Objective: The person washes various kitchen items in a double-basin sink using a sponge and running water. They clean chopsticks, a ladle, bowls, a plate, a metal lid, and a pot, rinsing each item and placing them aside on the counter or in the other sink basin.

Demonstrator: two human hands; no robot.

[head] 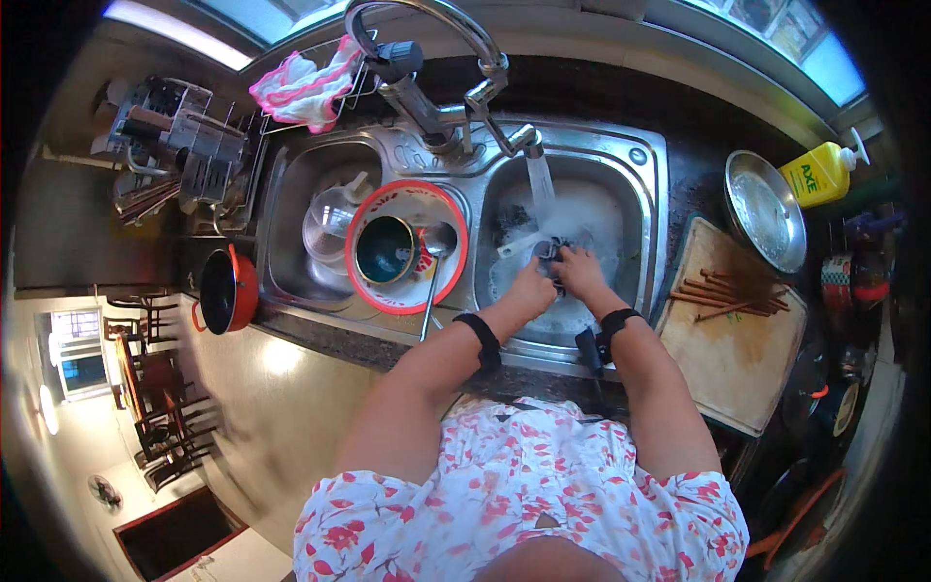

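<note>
In the right basin of a steel double sink [656, 218], my left hand [537, 289] and my right hand [580, 273] come together around a small dark object [547, 252]. The fingers of both hands are bent onto it, and they hide most of its shape. Water [540, 178] pours from the faucet spout [527, 138] just beyond my hands. Foamy water [600, 211] covers the bottom of this basin. A pale, flat piece [518, 246], perhaps a utensil handle, pokes out left of the dark object.
A red-rimmed enamel basin [458, 280] holds a dark green bowl [384, 249] and a ladle [439, 240]. Clear plastic ware [327, 222] lies in the left basin. Rightward are a cutting board [727, 371] with chopsticks [727, 295], a metal pan [764, 207] and a yellow pump bottle [814, 174]. A red pot [244, 287] stands left.
</note>
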